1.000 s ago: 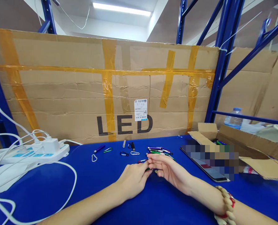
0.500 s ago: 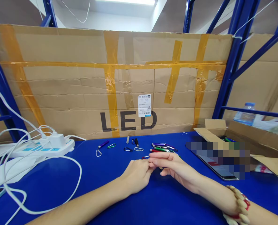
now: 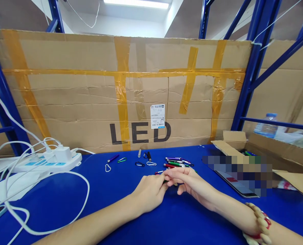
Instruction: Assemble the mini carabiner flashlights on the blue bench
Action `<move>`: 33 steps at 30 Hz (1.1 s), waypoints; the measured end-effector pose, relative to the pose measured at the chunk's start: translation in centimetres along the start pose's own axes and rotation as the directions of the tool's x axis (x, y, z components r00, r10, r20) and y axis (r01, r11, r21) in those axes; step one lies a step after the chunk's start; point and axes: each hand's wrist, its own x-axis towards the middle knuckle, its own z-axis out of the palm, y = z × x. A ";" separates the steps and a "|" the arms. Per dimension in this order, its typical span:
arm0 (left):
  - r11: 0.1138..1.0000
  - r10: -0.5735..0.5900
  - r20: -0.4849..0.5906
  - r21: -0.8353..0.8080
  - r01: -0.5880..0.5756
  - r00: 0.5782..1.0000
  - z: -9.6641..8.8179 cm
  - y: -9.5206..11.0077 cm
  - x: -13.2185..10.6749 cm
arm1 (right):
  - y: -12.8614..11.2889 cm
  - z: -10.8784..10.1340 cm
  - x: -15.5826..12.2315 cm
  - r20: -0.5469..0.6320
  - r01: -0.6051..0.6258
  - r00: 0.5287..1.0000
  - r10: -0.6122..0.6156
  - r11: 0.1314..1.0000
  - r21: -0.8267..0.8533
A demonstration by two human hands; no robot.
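Note:
Both my hands meet at the middle of the blue table (image 3: 115, 211). My left hand (image 3: 148, 192) is curled with its fingertips pinched on a small green pen-like piece (image 3: 166, 181), mostly hidden. My right hand (image 3: 189, 183) closes on the same piece from the right, fingers bent over it; a beaded bracelet (image 3: 258, 226) is on that wrist. Just beyond the fingers lies a small pile of coloured pen torches (image 3: 177, 162). Loose carabiner clips (image 3: 139, 164) and a purple torch (image 3: 112, 158) lie further left.
A white power strip (image 3: 46, 161) with white cables (image 3: 51, 204) sits at the left. An open cardboard box (image 3: 276, 154), a phone (image 3: 237, 185) and a water bottle (image 3: 267, 126) are at the right. A taped cardboard wall (image 3: 90, 98) marked LED stands behind, between blue rack posts.
My hands stay together on the small piece; the right hand's fingers have curled a little more over it. The camera tilted slightly.

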 end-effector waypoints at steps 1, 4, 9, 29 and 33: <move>1.000 0.001 0.001 0.001 -0.001 1.000 0.0 0.0 0.0 | 0.0 0.0 0.0 -0.001 -0.001 1.000 0.001 1.000 0.000; 1.000 -0.002 0.000 0.007 0.002 1.000 0.1 0.0 0.0 | 0.1 -0.1 0.0 0.001 -0.007 1.000 0.007 1.000 0.001; 1.000 -0.008 -0.007 0.009 0.009 1.000 0.1 -0.2 0.0 | 0.1 -0.1 -0.2 0.012 0.009 1.000 -0.010 1.000 0.007; 1.000 0.014 -0.019 0.000 -0.014 1.000 -0.1 0.1 0.0 | -0.2 -0.2 0.2 -0.080 0.061 0.993 -0.081 0.973 -0.223; 0.998 -0.049 0.006 0.038 0.049 0.999 -0.3 0.3 0.0 | 0.3 -0.3 0.5 -0.069 0.210 0.956 -0.284 0.832 -0.513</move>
